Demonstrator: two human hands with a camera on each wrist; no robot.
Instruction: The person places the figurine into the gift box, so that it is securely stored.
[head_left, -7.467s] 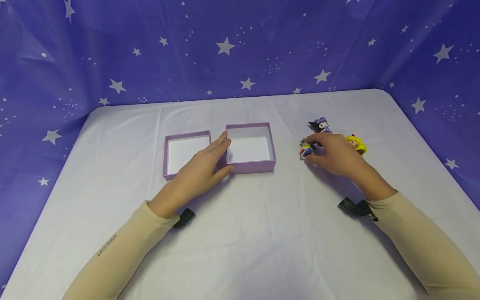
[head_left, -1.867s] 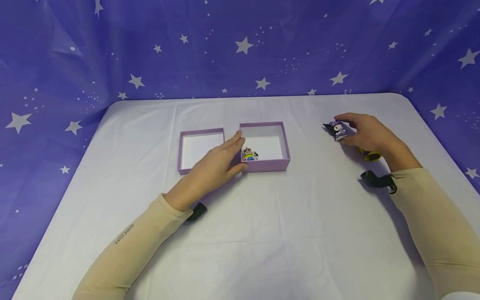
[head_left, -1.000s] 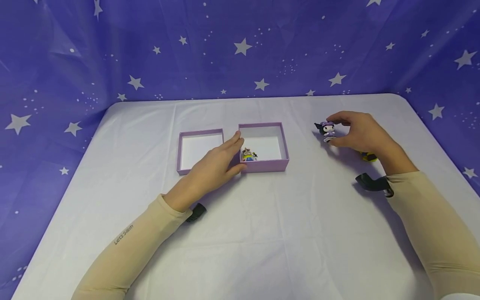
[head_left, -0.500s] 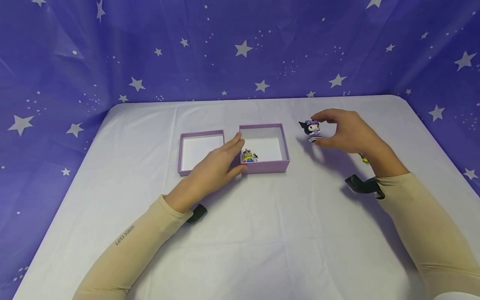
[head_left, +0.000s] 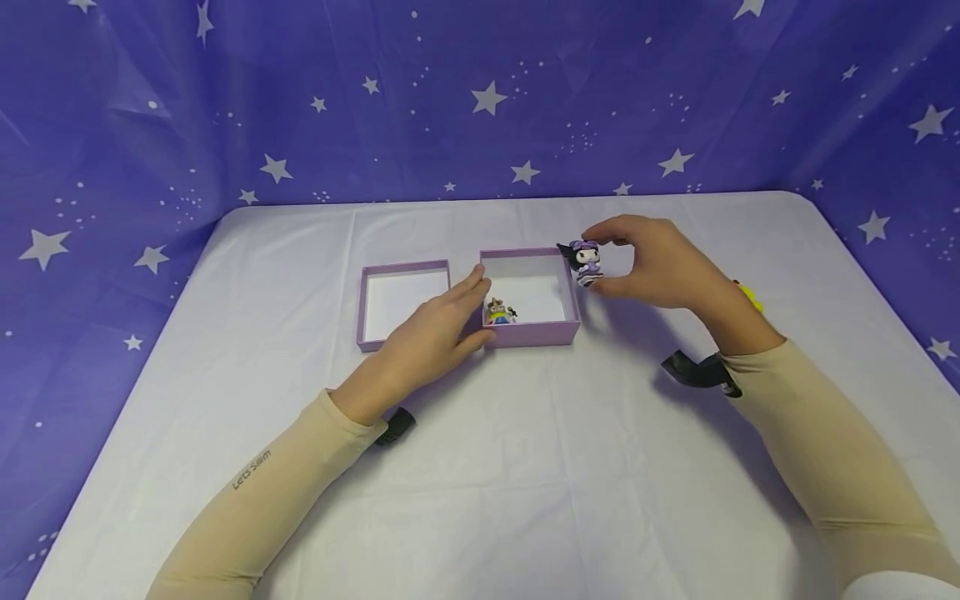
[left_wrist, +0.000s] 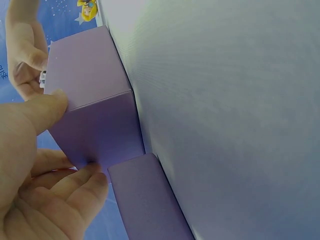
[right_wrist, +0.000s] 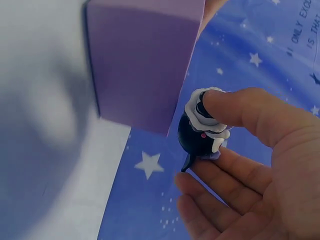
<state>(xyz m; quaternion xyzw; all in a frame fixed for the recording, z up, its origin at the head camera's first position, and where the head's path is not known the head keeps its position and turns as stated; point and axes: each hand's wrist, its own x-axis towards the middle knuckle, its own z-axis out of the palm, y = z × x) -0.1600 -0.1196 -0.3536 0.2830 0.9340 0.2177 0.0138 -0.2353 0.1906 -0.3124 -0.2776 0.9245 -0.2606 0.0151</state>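
My right hand [head_left: 660, 262] pinches a small figurine [head_left: 586, 262] with a black hood and purple clothes, thumb under its base and fingertips at its head. The figurine is held upright at the right rim of an open lilac box [head_left: 534, 334]. In the right wrist view the figurine [right_wrist: 197, 135] is beside the box's outer wall [right_wrist: 142, 65]. Inside the box, near its front left corner, is a small yellow-and-blue figurine [head_left: 498, 312]. My left hand [head_left: 416, 342] rests against the box's left wall, fingers extended, with the thumb [left_wrist: 47, 107] touching the front left corner.
A shallower lilac tray or lid [head_left: 401, 292] lies left of the box, partly behind my left hand. A yellow figurine [head_left: 750, 296] is mostly hidden behind my right wrist. White cloth covers the table [head_left: 510, 467]; a purple starry sheet [head_left: 420, 100] stands behind.
The yellow-and-blue figurine, earlier at my right hand, is now in the box. My right hand has carried the black-hooded figurine leftward to the box's rim. The left hand stays at the box.
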